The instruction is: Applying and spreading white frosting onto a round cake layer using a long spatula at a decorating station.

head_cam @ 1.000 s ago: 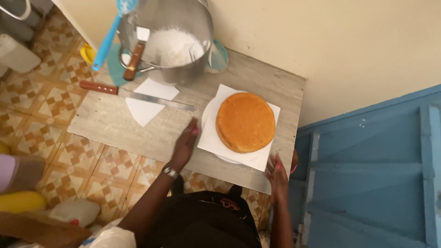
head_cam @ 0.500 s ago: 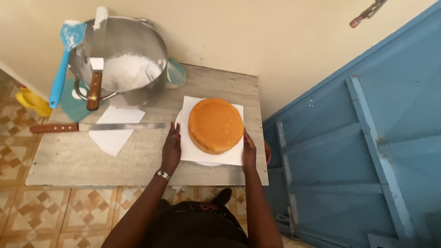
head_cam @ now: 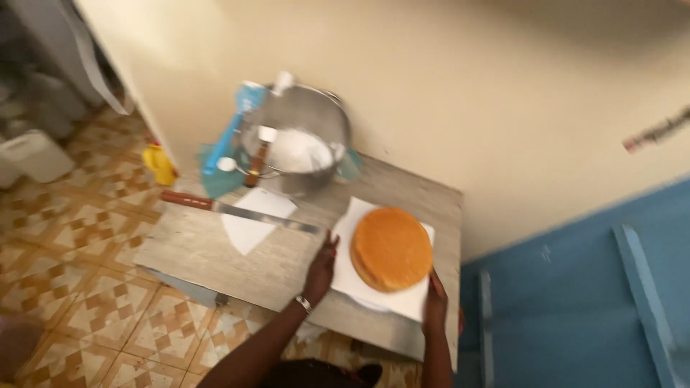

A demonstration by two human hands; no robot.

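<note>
I'm steadying the round cake [head_cam: 392,248] on its white paper [head_cam: 348,269] near the table's [head_cam: 215,251] right edge. Left hand [head_cam: 320,269] lying flat and open at its left, right hand [head_cam: 434,302] open against its near-right side. Best keeping even pressure both sides, not denting the sponge.

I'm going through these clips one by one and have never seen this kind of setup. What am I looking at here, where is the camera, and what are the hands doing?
There is no machine: the camera sits on a person's head and looks down at their own bare hands. The left hand and right hand rest at either side of white paper under a round golden cake. All this stands on a small grey table. Also there: a long knife lying across a paper sheet, and a metal pot with something white inside. Neither hand grips anything.
</note>
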